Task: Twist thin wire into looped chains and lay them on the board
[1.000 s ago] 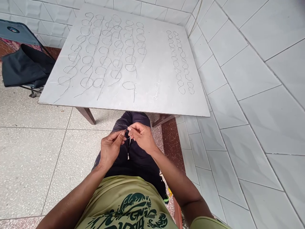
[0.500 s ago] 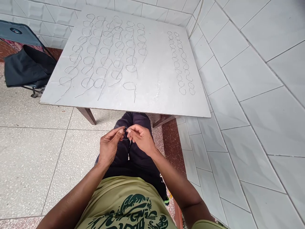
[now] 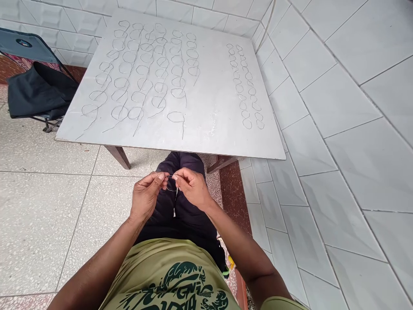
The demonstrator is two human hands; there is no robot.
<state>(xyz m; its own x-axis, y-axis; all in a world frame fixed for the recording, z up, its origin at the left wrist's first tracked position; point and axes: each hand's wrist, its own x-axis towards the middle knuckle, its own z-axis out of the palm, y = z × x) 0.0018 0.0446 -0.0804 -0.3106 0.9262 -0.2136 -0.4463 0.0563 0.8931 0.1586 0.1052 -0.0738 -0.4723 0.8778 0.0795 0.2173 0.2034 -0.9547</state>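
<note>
Above my lap, my left hand (image 3: 147, 193) and my right hand (image 3: 191, 186) pinch a thin wire (image 3: 172, 190) bent into a loop. A short stretch of the wire spans the small gap between my fingertips, and the loop's lower curve hangs below them. Much of the loop is hidden behind my fingers. On the white table (image 3: 213, 94) before me lie several rows of looped wires with long tails, one of them a single wire loop (image 3: 176, 117) near the front edge. Two columns of smaller figure-eight wires (image 3: 247, 115) lie toward the right side.
A dark folding chair (image 3: 38, 49) with black cloth (image 3: 35, 94) on it stands left of the table. Tiled wall (image 3: 338, 129) runs close along the right. The table's front edge is just beyond my knees.
My left hand has shifted slightly left, so the fingertips are a little farther apart. The wire loop has turned a little between them. The table's wires are unchanged.
</note>
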